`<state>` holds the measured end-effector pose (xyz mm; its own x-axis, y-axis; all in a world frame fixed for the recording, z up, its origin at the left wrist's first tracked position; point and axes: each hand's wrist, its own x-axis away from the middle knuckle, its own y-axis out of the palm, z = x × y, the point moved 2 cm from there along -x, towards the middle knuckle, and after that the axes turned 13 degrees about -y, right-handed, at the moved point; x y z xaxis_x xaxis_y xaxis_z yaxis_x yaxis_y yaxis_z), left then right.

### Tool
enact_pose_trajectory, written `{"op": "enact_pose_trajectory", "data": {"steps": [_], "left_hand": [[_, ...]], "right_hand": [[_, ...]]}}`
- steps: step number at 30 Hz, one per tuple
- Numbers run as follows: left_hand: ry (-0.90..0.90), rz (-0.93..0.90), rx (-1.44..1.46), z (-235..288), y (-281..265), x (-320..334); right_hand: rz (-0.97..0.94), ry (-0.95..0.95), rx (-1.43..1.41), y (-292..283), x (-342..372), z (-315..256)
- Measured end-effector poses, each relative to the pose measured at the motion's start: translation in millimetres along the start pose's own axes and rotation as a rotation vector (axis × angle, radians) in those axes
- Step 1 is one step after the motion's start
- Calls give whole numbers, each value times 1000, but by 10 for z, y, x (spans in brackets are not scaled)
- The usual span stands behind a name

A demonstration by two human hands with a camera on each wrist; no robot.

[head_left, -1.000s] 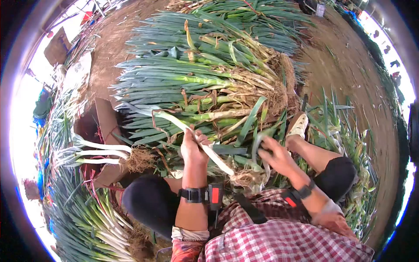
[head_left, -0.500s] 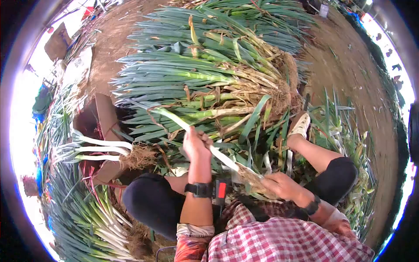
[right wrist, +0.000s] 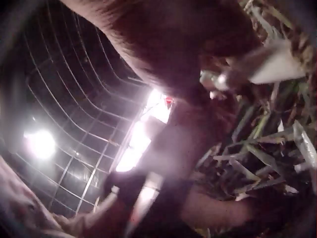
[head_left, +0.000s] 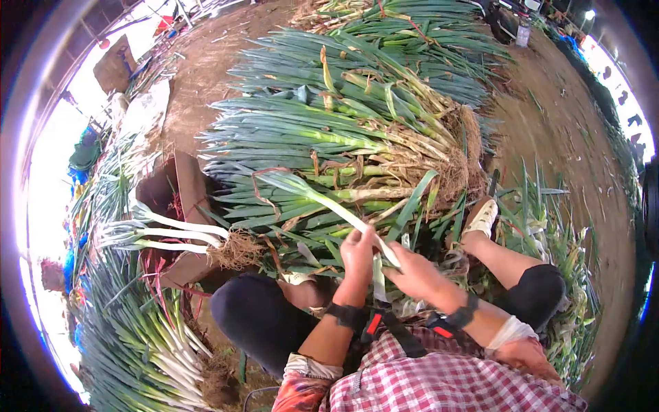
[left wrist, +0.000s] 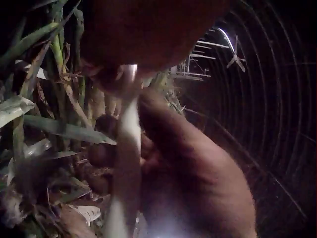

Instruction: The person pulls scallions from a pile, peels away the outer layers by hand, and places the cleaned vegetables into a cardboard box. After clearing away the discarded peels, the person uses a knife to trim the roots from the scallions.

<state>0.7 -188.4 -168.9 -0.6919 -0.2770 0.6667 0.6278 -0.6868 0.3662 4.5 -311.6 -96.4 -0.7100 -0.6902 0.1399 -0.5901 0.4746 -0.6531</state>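
Slanting across my lap is a long green onion (head_left: 336, 206), its leafy end up and to the left. My left hand (head_left: 357, 257) grips the white shaft. Close beside it, my right hand (head_left: 420, 276) holds the lower end, its fingers curled over the roots' side and hiding that end. A pale strip (head_left: 379, 278) hangs down between the two hands. In the left wrist view, a white length (left wrist: 128, 148) runs down past both hands. The right wrist view shows a blurred white piece (right wrist: 277, 64) by the fingers.
A large pile of unpeeled green onions (head_left: 288, 137) lies ahead, roots to the right. Several peeled ones (head_left: 182, 235) rest on a cardboard box (head_left: 192, 182) at left, with more white-stemmed onions (head_left: 171, 357) below. Leaf scraps (head_left: 549, 275) cover the ground by the right foot (head_left: 480, 218).
My right hand has gone from loose leaf, down to the roots, then up onto the shaft's lower end. My left hand has shifted right, and the hands are now close together. The head view has tilted slightly.
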Motion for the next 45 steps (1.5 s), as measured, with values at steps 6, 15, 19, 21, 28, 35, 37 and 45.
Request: {"op": "enact_pose_trajectory", "data": {"steps": [6,15,19,21,28,35,37,45], "left_hand": [[-252,-54,529,111,-249,-245],[-145,35,439,137,-400,-543],[-38,-81,372,778,229,134],[240,-265,391,1243,370,433],[975,-147,223,2604,-205,1390],[1191,684,250,2284,-1139,1334],[1084,567,306,2263,-1189,1320],[789,296,393,2273,-1184,1319]], "right_hand": [[-197,165,-411,-195,360,-8],[26,580,77,-1553,2003,-3],[62,579,-29,-1774,2520,633],[127,524,-194,-1684,2337,431],[-68,-100,93,-1177,510,-574],[-127,-774,-462,859,-1657,-1878],[-153,-830,-380,1354,-1983,-1884],[-14,-585,-165,1497,-1922,-1098]]}}
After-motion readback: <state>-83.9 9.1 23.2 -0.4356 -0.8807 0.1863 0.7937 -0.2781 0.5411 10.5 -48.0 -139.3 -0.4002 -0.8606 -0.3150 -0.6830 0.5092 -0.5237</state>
